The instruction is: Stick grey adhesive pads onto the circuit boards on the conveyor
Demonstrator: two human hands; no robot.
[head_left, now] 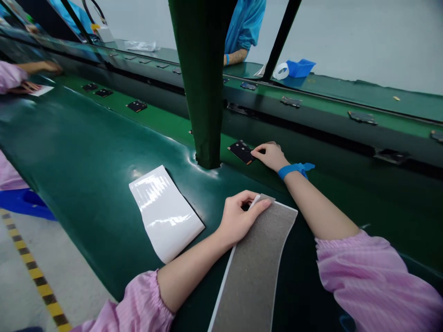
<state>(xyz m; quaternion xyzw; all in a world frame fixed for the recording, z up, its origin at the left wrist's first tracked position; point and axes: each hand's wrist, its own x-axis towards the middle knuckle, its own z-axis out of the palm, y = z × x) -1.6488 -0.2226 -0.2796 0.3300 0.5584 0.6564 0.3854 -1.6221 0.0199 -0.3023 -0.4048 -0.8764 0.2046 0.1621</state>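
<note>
My left hand (240,216) is closed on the top edge of a long grey sheet (258,267) with a white border, thumb on its face. A small translucent grey piece (268,198) sticks out past the top edge beside the thumb. My right hand (272,156), with a blue band (296,170) round its wrist, pinches the right corner of a black circuit board (241,151). That board lies on the green belt (166,127) just right of the dark green post. Left of my left hand, a glossy white sheet (164,212) lies on the dark green table mat (86,152).
A dark green post (204,92) rises from the table edge ahead. More boards (137,106) lie along the belt, and others (362,117) on a raised rail behind. Co-workers' arms (38,69) show at left and beyond. A blue bin (301,68) and white tape roll (280,70) stand at back.
</note>
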